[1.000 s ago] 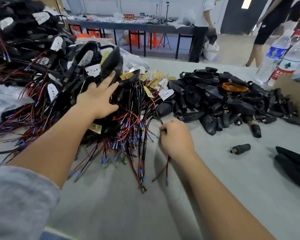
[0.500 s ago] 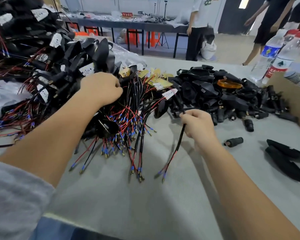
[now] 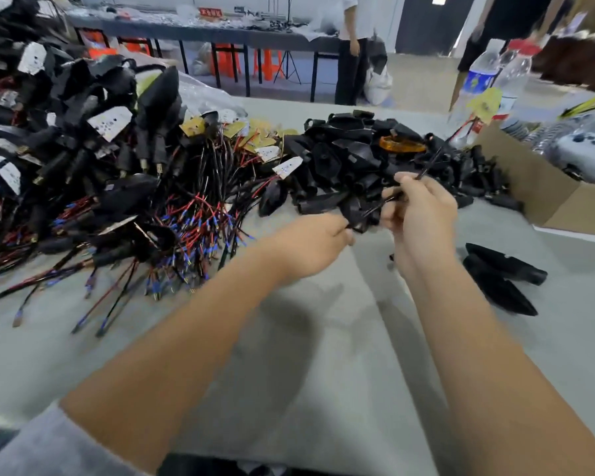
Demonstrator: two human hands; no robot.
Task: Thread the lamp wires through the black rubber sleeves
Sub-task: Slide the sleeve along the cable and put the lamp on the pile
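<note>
Right grip: the right hand (image 3: 418, 211) pinches a lamp wire (image 3: 430, 163) between thumb and curled fingers; the wire runs up and away from the grip to a yellow tag (image 3: 485, 104) and red leads, blurred by motion.
Left grip: the left hand (image 3: 310, 245) has its fingers curled on a black rubber sleeve (image 3: 359, 218) just beside the right grip; the fingertips are hidden behind the hand, so how they lie on it is unclear.
Wire and sleeve: the near end of the wire reaches the sleeve between the two grips; whether it has entered the bore cannot be told.
Hard to make out: the whole frame is smeared; single pieces in the piles blur together.
Beyond the grips: a heap of loose black sleeves (image 3: 351, 156) on the tabletop (image 3: 323, 355), with one orange lens (image 3: 401, 145) on top.
Left of the grips: a large pile of wired lamps (image 3: 93, 159), red and black leads with blue ends fanned toward the person, cut off by the frame edge.
Right of the grips: two black housings (image 3: 502, 273) lying apart on the tabletop.
Container: a cardboard box (image 3: 543, 190), cut off at the right edge; it holds pale, blurred items that cannot be identified.
Behind the box: plastic water bottles (image 3: 485, 77), upright.
</note>
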